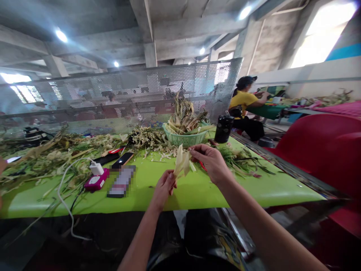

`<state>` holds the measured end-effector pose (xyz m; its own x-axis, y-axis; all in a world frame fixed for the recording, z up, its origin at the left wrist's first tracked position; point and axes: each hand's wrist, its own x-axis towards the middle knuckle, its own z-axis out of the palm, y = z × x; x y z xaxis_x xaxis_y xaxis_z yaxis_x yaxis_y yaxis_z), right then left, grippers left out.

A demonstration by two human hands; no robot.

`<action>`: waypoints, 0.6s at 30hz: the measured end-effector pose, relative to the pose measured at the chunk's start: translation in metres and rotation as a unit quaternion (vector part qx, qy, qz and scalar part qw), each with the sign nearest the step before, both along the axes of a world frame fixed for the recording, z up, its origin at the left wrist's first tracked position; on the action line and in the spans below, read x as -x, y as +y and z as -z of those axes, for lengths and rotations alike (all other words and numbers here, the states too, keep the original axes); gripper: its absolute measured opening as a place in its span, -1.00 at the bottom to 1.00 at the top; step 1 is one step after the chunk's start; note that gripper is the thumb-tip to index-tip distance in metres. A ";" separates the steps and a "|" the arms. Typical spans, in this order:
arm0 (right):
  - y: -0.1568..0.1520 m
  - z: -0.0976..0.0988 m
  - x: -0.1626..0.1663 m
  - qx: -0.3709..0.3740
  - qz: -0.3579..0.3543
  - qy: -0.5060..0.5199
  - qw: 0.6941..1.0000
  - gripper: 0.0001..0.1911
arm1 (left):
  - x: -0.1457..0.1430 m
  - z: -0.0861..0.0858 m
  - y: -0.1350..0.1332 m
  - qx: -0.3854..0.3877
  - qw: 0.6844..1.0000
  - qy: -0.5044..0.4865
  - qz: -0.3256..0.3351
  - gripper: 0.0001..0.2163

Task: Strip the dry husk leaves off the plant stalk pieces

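Observation:
A pale, dry corn husk (pixel 182 163) stands up between my two hands above the green tabletop. Its lower end is pinched between the thumb and fingers of my left hand (pixel 164 188). My right hand (pixel 208 162) is closed at the husk's upper right edge, thumb and forefinger pressed together there. Part of a red-handled tool (pixel 203 166) shows on the table beside my right hand, mostly hidden by it. Behind the hands stands a green plastic basket (pixel 184 139) heaped with dried husks.
Loose husk scraps (pixel 149 139) cover the table's back and left. Two phones, a magenta power strip (pixel 96 180) and a white cable lie at left. A black tumbler (pixel 224 128) and green stalks (pixel 237 158) are at right. Beyond sit a red chair (pixel 318 143) and a person in yellow (pixel 244 99).

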<state>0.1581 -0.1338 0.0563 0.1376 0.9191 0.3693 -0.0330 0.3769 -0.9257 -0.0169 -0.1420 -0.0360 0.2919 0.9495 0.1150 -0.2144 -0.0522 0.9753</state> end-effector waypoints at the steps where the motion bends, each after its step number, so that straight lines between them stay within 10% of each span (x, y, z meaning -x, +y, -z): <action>1: 0.000 0.000 0.000 0.005 -0.003 -0.004 1.000 -0.74 | -0.001 -0.002 0.001 0.001 1.000 -0.003 0.002 -0.55; 10: 0.004 0.002 0.004 0.012 -0.026 -0.039 0.999 -0.75 | -0.015 -0.051 0.013 -0.038 0.999 -0.022 0.017 -0.56; 18: 0.007 0.000 0.002 0.004 -0.030 -0.069 0.997 -0.75 | -0.018 -0.056 0.034 -0.166 0.980 0.096 -0.056 -0.71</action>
<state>0.1564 -0.1272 0.0565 0.0306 0.9274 0.3728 0.0732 0.3699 -0.9262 0.0011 -0.1079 0.0198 0.2336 0.8964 0.3768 -0.0041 -0.3866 0.9222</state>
